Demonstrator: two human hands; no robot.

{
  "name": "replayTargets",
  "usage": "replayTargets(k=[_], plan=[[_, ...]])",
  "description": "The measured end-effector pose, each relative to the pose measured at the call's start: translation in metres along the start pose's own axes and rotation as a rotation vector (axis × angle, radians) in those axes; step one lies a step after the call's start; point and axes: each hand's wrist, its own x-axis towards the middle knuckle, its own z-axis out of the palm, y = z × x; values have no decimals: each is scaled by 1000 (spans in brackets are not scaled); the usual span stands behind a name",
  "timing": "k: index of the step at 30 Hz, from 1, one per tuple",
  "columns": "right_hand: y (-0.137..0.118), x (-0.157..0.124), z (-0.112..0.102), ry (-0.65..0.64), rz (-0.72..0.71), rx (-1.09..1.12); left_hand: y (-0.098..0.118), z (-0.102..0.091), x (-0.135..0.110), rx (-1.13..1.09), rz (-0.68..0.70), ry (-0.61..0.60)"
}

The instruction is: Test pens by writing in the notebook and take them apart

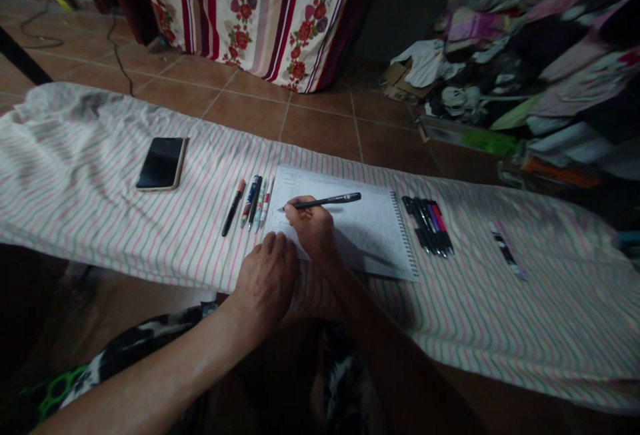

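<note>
My right hand (314, 225) grips a black pen (330, 200) between thumb and fingers. The pen's tip meets the left part of a spiral notebook page (370, 228), where faint lines of writing show. Close by, my left hand (267, 271) rests at the notebook's lower left corner, knuckles up and fingers curled under, with no object showing in it. Left of the notebook lie several pens side by side, among them a black pen with an orange end (233, 208) and a dark pen (255, 203). To the right of its spiral binding is a row of several more pens (427, 225).
A striped cloth (210, 155) covers the long, low surface. On it lie a phone (161, 163) at the left and a thin dark-and-pale strip (508, 250) at the right. Beyond are a tiled floor (320, 128), a flowered curtain (250, 15) and piled clothes (565, 55).
</note>
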Motion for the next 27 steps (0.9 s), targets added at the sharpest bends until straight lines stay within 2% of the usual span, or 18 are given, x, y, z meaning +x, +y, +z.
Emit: replayTargets(k=[7, 17, 21, 27], plan=[[-2, -11, -8, -79, -33, -118, 6, -8, 0, 162, 92, -122], [5, -14, -1, -88, -56, -135, 12, -7, 2, 176, 25, -110], [5, -14, -1, -86, -65, -154, 13, -9, 3, 189, 30, -152], [3, -12, 0, -75, -68, -207, 12, -8, 3, 181, 32, -141]])
